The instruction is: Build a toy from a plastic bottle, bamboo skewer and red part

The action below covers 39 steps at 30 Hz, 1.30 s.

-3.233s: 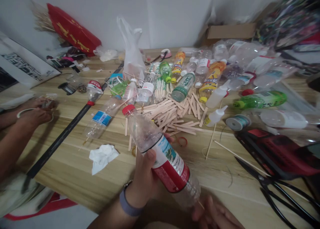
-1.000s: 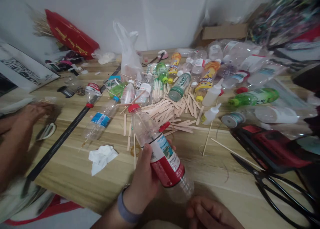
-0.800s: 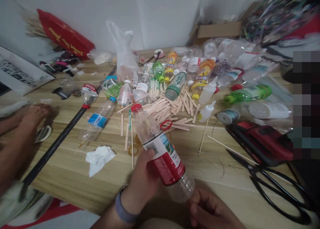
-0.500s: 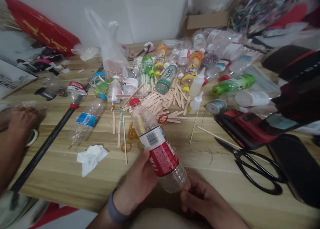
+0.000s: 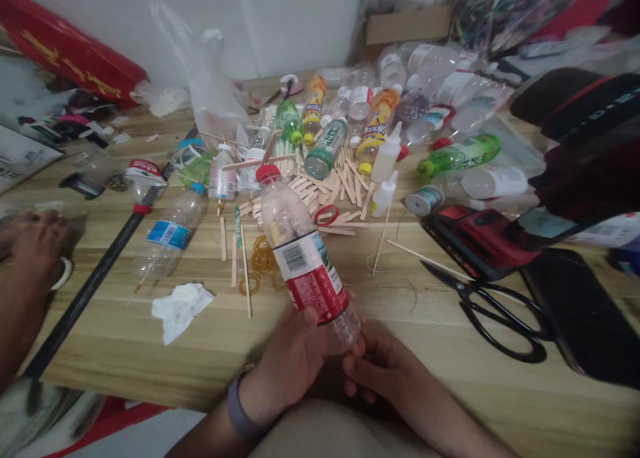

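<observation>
My left hand (image 5: 287,358) is wrapped around the lower half of a clear plastic bottle (image 5: 345,328), which tilts away from me. The bottle has a red cap (image 5: 268,173) and a red and white label (image 5: 313,278); a yellowish strip shows inside. Flat wooden sticks (image 5: 260,163) cross by the cap, but whether they are fixed to it I cannot tell. At the bottle's base, the thumb and fingers of my right hand (image 5: 383,365) are pinched together. What they grip is hidden. Rubber bands (image 5: 263,255) lie left of the bottle.
Piled wooden sticks (image 5: 350,185) and several bottles fill the back. Scissors (image 5: 493,318), a phone (image 5: 580,311) and a red-black battery tool (image 5: 475,241) sit right. Left are a crumpled tissue (image 5: 183,308), a blue-labelled bottle (image 5: 170,235), a dark rod (image 5: 93,281) and another person's hand (image 5: 37,245).
The view has shifted slightly. The bottle and both my hands have drawn a little leftward, with the bottle's base higher in view. Crossed sticks by the cap now stand at a different angle.
</observation>
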{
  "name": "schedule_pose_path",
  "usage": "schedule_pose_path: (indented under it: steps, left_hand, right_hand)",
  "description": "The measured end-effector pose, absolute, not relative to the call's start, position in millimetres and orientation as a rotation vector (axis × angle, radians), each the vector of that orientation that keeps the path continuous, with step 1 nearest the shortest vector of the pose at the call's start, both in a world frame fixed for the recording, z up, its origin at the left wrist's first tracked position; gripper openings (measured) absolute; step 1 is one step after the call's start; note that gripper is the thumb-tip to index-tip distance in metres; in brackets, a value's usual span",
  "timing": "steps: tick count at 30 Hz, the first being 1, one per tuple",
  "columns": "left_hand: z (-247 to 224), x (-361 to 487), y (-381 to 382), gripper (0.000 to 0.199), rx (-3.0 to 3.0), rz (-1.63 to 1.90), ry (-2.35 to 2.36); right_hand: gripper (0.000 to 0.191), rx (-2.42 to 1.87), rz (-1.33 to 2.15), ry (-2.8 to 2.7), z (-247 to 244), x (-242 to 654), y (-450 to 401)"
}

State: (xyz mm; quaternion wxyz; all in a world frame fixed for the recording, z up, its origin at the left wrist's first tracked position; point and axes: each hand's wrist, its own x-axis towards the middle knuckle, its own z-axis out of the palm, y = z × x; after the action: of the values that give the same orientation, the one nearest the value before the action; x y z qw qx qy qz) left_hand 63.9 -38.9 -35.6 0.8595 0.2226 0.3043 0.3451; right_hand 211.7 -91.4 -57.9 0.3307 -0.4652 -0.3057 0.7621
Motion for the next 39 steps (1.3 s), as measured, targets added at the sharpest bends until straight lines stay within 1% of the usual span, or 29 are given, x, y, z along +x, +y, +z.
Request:
schedule_pose_path:
  steps: [5,7,9,11,13,15,17,19,20,23,25,29,32,35,39]
  left_hand:
    - [-46,66,-44,0.059,0.450,0.771,0.681]
    - [-47,66,-43,0.058,0.471,0.786,0.701]
    - [-46,65,-41,0.053,0.501,0.811,0.734]
    - [-43,62,-38,0.047,0.525,0.839,0.771]
    - [-40,58,-35,0.043,0.537,0.824,0.787]
    - [-38,54,-32,0.042,0.538,0.775,0.792]
    - [-37,51,-29,0.042,0.534,0.739,0.799]
    - [-37,48,-27,0.043,0.534,0.717,0.808]
    - [-38,47,-27,0.043,0.538,0.701,0.809]
    - [-40,42,-26,0.044,0.556,0.658,0.812]
    - [-40,37,-25,0.043,0.554,0.638,0.811]
    - [-39,27,-20,0.041,0.494,0.606,0.792]
    - [-40,22,-16,0.045,0.435,0.566,0.818]
    - [-43,20,-15,0.048,0.401,0.548,0.845]
    - [-47,19,-17,0.045,0.410,0.544,0.855]
  right_hand:
    - [0.051,-1.194,2.030,-0.836,-61,206,-90]
    - [0.051,-1.177,2.054,-0.872,-60,208,-88]
    - [0.046,-1.221,1.997,-0.954,-58,216,-83]
    - [0.040,-1.333,1.776,-1.036,-53,230,-73]
    - [0.038,-1.418,1.474,-1.022,-45,245,-59]
    - [0.048,-1.402,1.314,-0.920,-35,257,-43]
    - [0.059,-1.340,1.306,-0.897,-26,261,-28]
    - [0.064,-1.293,1.323,-0.904,-19,258,-17]
    - [0.063,-1.270,1.336,-0.908,-18,255,-13]
    - [0.051,-1.191,1.425,-0.899,-21,247,-10]
    - [0.045,-1.144,1.488,-0.865,-26,246,-13]
    - [0.042,-1.081,1.572,-0.785,-35,252,-21]
    - [0.041,-1.062,1.596,-0.760,-38,258,-27]
    - [0.038,-1.065,1.587,-0.748,-37,263,-34]
    - [0.038,-1.138,1.522,-0.875,-30,267,-44]
